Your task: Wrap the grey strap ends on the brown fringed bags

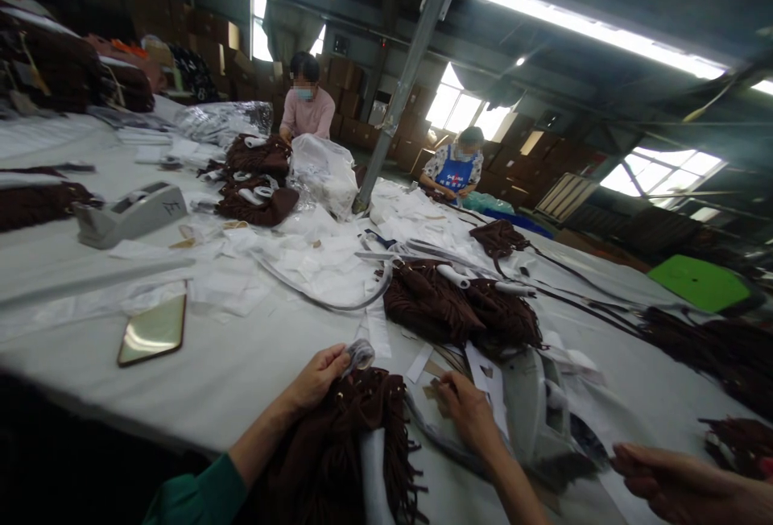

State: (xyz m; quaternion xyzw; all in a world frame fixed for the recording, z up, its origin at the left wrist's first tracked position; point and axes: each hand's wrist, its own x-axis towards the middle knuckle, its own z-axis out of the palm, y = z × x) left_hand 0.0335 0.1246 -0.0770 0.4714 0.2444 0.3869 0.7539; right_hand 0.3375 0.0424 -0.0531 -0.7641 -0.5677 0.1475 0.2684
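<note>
1. Left hand [324, 376]: thumb and fingers pinching a plastic-wrapped piece [361, 354].
2. Fringed brown bag [335, 448]: at the near edge of the white table [259, 364], just nearer than the wrapped piece.
3. Right hand [469, 411]: right of the bag, fingers bent; whether it grasps anything cannot be told.
4. Grey tape dispenser [527, 400]: between the right hand and another person's hand [673, 477].

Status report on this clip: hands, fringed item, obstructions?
Left hand pinching plastic-wrapped piece at far edge of fringed brown item. Right hand by paper strips, hold unclear. Grey tape dispenser, another person's hand close on the right.
</note>
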